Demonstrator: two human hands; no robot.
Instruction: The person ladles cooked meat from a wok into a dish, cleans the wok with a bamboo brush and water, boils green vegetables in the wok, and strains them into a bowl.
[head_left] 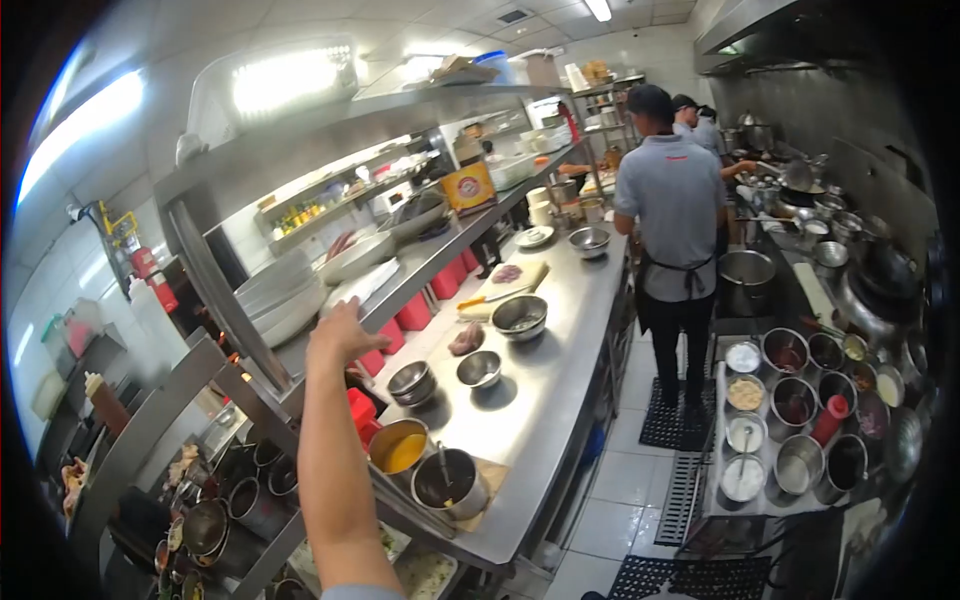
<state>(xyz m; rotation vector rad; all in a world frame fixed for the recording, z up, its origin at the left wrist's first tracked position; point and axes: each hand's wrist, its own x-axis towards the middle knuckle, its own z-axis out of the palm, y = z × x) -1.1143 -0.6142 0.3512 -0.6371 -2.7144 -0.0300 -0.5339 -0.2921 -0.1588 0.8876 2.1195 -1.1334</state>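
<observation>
My left hand [343, 332] reaches up to the edge of the steel shelf [452, 246], thumb spread apart from the fingers. Its fingertips are partly hidden and nothing shows in its grasp. Beside them lies a flat white stack [365, 287], its kind unclear, near large pale bowls [285, 310]. Under the shelf, the steel counter [545, 420] carries a pot of yellow liquid [400, 452], a dark pot with a utensil [450, 485], metal bowls [480, 370] and a piece of raw meat [466, 339]. My right hand is out of view.
A co-worker in a grey shirt [668, 190] stands in the aisle, with others beyond. At right are a trolley of containers [715, 490] and a stove with pans [890, 275]. A cutting board [512, 285] lies farther along the counter. Black mats [680, 415] cover parts of the tiles.
</observation>
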